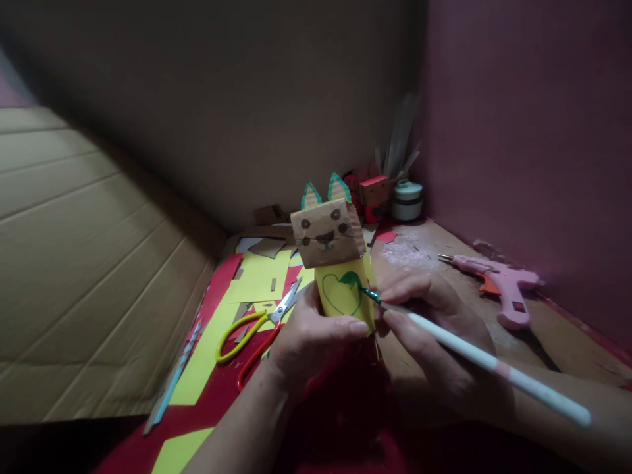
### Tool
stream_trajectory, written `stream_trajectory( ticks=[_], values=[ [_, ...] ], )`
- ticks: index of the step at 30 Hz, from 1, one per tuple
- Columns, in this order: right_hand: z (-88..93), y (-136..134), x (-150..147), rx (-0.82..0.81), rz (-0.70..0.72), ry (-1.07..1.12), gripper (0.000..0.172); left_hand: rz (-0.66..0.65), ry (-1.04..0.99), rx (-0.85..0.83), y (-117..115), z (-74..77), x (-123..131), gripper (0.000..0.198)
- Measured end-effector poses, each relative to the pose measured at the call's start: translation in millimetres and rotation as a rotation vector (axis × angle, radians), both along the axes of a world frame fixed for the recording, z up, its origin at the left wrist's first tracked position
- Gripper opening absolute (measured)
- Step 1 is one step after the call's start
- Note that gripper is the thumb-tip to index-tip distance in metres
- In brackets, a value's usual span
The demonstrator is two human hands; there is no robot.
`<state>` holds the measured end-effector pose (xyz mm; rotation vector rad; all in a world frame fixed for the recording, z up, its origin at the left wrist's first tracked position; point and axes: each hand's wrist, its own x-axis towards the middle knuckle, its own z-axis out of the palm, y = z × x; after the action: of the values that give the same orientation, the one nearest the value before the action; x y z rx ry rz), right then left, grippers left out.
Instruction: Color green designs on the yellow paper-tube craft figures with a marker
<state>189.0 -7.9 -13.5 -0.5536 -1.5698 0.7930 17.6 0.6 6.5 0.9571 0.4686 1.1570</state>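
Boxy cardboard cat (326,237) sits clasped in left grip (306,339), slender pen (459,343) pinched in right grip (447,370).

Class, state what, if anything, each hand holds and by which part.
Left hand: the cat figure, by its lower yellow body. Right hand: the white pen, just behind its green tip.

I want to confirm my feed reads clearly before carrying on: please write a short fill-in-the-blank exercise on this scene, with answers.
1. The left hand holds the figure, while the right hand holds a white pen whose tip is coloured ____.
2. The shape outlined on the figure's yellow body is a ____.
3. The scissors have one yellow handle and one ____ handle.
4. In the picture, the glue gun lies to the ____ of the figure.

Missing words: green; heart; red; right.
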Motion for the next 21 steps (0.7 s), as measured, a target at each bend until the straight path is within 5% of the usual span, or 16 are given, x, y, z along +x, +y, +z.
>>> stream_trajectory(
  ticks=[21],
  values=[
    [4.5,-1.1,1.8,0.002,0.091,-0.017,0.016,0.045,0.06,0.0,1.5,-0.4,-1.4,0.037]
  ],
)
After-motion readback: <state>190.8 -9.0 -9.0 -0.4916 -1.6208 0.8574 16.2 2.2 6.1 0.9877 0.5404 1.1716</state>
